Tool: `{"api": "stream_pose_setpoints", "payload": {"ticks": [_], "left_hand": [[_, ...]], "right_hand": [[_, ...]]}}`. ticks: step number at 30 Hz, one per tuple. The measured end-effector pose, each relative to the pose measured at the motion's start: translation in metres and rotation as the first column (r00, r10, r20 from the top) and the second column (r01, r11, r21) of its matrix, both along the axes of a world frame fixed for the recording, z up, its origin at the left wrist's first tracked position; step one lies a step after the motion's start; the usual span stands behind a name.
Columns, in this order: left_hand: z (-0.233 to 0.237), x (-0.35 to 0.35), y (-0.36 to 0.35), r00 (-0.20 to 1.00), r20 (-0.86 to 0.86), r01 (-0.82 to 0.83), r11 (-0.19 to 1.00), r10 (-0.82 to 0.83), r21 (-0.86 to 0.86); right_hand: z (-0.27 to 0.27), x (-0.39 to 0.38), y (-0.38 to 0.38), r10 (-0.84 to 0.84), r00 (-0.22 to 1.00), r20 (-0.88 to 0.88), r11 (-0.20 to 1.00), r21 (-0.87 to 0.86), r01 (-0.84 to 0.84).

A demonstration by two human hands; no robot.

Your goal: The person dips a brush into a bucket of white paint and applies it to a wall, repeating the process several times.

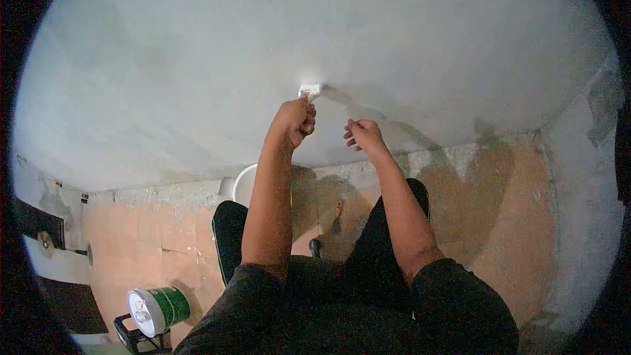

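Note:
My left hand (297,121) is closed round the handle of a small, flat paintbrush (311,89) with a white-coated head. Its head is at the surface of the pale grey-white wall (368,39), and my fingers hide most of the handle. To the right and a little lower, my right hand (365,136) hovers by the wall with loosely bent fingers apart, holding nothing that I can see. Below my left hand, partly behind my forearm, stands a round white bucket (245,184) at the foot of the wall.
A green and white paint bucket (161,309) sits on a black stool (135,338) at the lower left. Between my legs, a small tool with an orange-yellow handle (338,208) lies on the orange tiled floor (184,230). A fan (46,243) stands far left; another wall (585,223) rises right.

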State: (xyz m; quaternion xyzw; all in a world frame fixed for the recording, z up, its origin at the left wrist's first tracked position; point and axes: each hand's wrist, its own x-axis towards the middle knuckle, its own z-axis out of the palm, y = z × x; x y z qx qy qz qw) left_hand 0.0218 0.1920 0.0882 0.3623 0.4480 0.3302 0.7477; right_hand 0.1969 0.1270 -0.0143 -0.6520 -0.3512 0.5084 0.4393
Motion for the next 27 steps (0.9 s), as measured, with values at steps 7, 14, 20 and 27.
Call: {"api": "stream_pose_setpoints", "payload": {"ticks": [7,14,20,27], "left_hand": [[0.120,-0.012,-0.043,0.973,0.109,-0.229,0.911,0.203,0.343],[0.085,-0.027,-0.001,0.970,0.208,-0.190,0.924,0.125,0.332],[-0.049,-0.011,-0.005,0.952,-0.011,-0.297,0.932,0.306,0.205],[-0.145,-0.021,-0.024,0.963,-0.218,-0.191,0.972,0.159,-0.135]], "right_hand": [[-0.016,-0.005,0.003,-0.013,1.000,-0.023,0.996,0.084,0.015],[-0.007,-0.014,0.004,-0.023,0.999,-0.042,0.998,0.052,0.025],[-0.004,-0.022,-0.002,-0.009,1.000,0.019,0.999,0.041,0.008],[-0.005,-0.022,-0.001,0.021,0.999,0.048,0.998,0.053,-0.024]]}}
